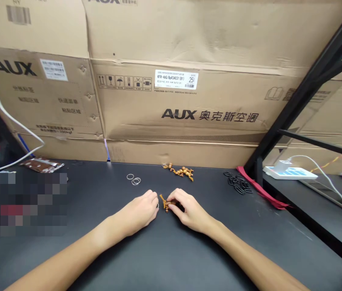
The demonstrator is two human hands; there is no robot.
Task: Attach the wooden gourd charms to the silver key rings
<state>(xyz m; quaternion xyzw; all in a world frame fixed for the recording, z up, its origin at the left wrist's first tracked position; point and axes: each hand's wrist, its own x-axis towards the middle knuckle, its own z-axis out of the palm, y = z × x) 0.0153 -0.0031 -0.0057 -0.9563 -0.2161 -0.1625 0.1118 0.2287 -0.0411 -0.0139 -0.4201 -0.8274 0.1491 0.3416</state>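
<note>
Between thumb and fingers, my right hand (187, 208) pinches a brown beaded pendant (165, 204) with an orange-brown cord sticking out to the left. My left hand (143, 208) is closed on a metal ring, of which only a small edge shows at the fingertips. The two hands face each other just above the dark table, a narrow gap apart. Beyond my left hand lie several loose silver rings (136, 181). Farther back, near the cardboard, rests a small pile of similar beaded pendants (183, 171).
Several black loops (239, 184) lie at the right, beside a red strap (262, 190) and a black metal frame (280, 105). Large cardboard sheets (207, 141) wall off the back. A brown packet (42, 165) sits back left, and a white power strip (289, 173) stands right of the frame.
</note>
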